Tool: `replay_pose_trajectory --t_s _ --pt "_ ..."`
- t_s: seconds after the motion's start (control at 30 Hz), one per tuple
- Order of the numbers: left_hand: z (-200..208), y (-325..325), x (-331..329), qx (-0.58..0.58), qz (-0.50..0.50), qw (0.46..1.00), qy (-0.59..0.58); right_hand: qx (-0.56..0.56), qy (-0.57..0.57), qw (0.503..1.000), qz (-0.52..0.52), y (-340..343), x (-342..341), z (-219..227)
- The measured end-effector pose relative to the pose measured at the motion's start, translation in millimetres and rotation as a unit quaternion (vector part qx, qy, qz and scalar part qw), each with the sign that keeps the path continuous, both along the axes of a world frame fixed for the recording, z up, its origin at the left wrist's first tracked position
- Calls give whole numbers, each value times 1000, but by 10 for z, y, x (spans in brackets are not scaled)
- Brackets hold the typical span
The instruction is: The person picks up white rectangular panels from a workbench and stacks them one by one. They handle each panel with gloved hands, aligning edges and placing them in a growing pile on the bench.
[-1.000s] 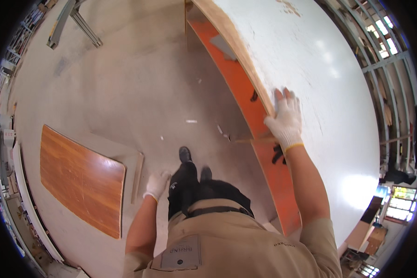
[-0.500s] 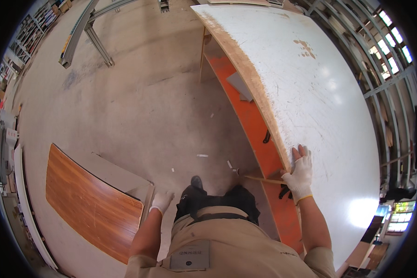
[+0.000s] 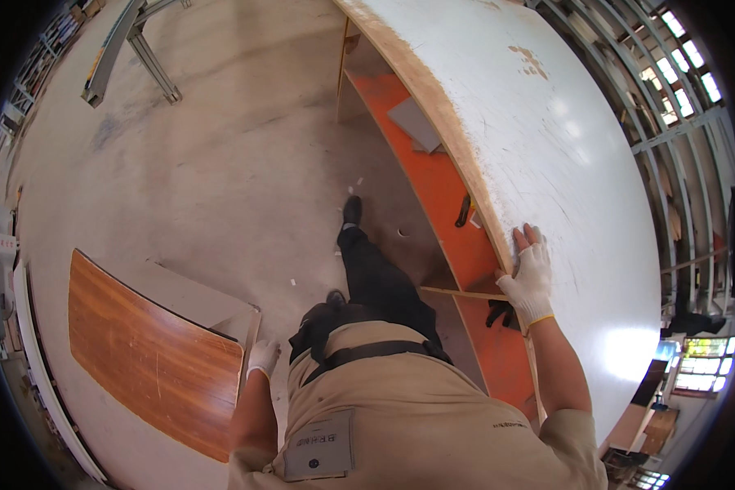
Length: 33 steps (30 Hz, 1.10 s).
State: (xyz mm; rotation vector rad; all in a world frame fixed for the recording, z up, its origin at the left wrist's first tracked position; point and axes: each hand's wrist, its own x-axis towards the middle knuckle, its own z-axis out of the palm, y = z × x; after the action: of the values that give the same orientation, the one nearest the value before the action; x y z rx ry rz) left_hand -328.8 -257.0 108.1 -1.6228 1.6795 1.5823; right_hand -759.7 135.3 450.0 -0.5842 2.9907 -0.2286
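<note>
On my head-cam feed, R hand [image 3: 535, 283] (white glove) rests on the white surface [image 3: 584, 196] at its worn L edge; fingers extended & released, thumb at the edge. L hand [image 3: 264, 357], also gloved, hangs low beside the brown board [image 3: 155, 351]; I can't tell whether its fingers are clenched, nor whether it touches the board. Surface loc.: R side of my view, running fwd past the R hand. Below its L edge: orange shelf [image 3: 420, 173] w/ black tool [image 3: 463, 211] &, farther fwd, grey sheets [image 3: 414, 124]. Beyond, upper L: metal frame [image 3: 116, 57] stands on the floor [image 3: 220, 171]. Far R: metal rack [image 3: 679, 132] & window [image 3: 708, 365].
</note>
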Motion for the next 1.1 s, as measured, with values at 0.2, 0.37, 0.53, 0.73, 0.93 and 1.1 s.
replay_pose_trajectory --t_s 0.2,0.37,0.53,0.73,0.93,1.1 --pt "346 199 -147 -122 -106 983 89 31 20 999 7 -258 -195 -33" --pt "543 163 -335 -126 -122 979 105 12 59 998 34 -591 -411 -116" --pt "413 -33 -178 -95 -128 975 154 12 48 998 24 -666 -400 -102" --pt "46 -136 -20 -210 -309 924 85 5 54 998 39 -653 -374 -69" --pt "-182 -75 -339 -135 -204 968 51 17 30 999 34 -687 -427 -64" --pt "93 -32 -784 -236 -260 929 121 53 30 997 52 -700 -462 -53"
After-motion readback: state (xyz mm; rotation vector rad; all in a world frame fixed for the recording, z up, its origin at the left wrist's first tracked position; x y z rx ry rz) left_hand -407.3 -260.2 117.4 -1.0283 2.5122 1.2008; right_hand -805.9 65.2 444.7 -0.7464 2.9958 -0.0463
